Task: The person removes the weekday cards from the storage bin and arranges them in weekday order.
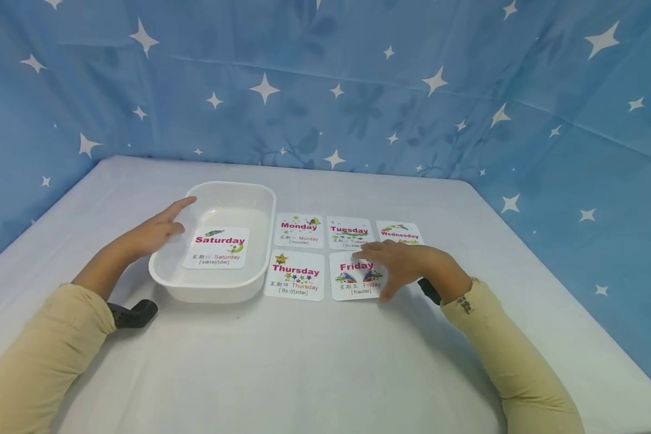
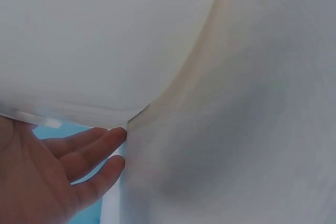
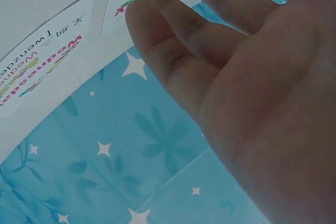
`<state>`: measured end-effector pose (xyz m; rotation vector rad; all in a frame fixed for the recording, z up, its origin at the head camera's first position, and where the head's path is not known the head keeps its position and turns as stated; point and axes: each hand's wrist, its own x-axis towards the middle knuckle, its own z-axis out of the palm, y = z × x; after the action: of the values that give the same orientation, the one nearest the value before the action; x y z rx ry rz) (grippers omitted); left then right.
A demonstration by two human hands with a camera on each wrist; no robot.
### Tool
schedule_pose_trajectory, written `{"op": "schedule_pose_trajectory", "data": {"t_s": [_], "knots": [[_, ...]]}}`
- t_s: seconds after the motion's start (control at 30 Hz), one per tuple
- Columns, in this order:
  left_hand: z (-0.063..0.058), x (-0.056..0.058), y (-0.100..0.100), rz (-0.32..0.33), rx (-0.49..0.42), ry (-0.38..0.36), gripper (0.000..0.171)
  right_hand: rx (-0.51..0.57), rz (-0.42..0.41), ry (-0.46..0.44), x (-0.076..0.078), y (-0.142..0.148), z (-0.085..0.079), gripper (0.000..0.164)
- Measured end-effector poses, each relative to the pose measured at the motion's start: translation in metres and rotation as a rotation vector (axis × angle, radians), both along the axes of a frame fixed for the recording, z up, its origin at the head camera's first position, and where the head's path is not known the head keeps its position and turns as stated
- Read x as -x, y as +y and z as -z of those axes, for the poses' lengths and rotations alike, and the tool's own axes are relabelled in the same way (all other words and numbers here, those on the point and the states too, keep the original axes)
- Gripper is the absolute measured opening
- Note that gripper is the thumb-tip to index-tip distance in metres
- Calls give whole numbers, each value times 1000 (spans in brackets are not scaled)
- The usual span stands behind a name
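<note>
In the head view, shows a rounded oblong white plastic tub [image 1: 211, 293] on a white cloth-covered table [image 1: 304, 374], with a square white Saturday card [image 1: 217, 248] inside. Reaches with a bare left hand [image 1: 149, 239] over the tub's left rim, fingers relaxed. Right of the tub, pinches a square white Friday card [image 1: 352, 280] by its edges with a bare right hand [image 1: 409, 265]. Between tub and Friday card, includes a square white Thursday card [image 1: 295, 276]; in the row farther back, right of the tub, includes square white Monday [image 1: 300, 230], Tuesday [image 1: 349, 228] and Wednesday [image 1: 399, 234] cards. In the left wrist view, shows loosely extended left fingers, clasping nothing, close beside the tub. In the right wrist view, shows bent right fingertips at a thin white edge.
</note>
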<state>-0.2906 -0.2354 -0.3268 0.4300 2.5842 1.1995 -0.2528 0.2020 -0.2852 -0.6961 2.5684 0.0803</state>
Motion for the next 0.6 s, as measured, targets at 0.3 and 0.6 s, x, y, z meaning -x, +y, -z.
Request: {"op": "schedule_pose_trajectory", "data": {"t_s": [0.3,0.6], "knots": [[-3,-2,2,-10,13,-7,65,-39,38,3,0,-2,2,86],[-1,0,3,-20,28,8,65,-52,21,-5,0,-4,2,86]]}}
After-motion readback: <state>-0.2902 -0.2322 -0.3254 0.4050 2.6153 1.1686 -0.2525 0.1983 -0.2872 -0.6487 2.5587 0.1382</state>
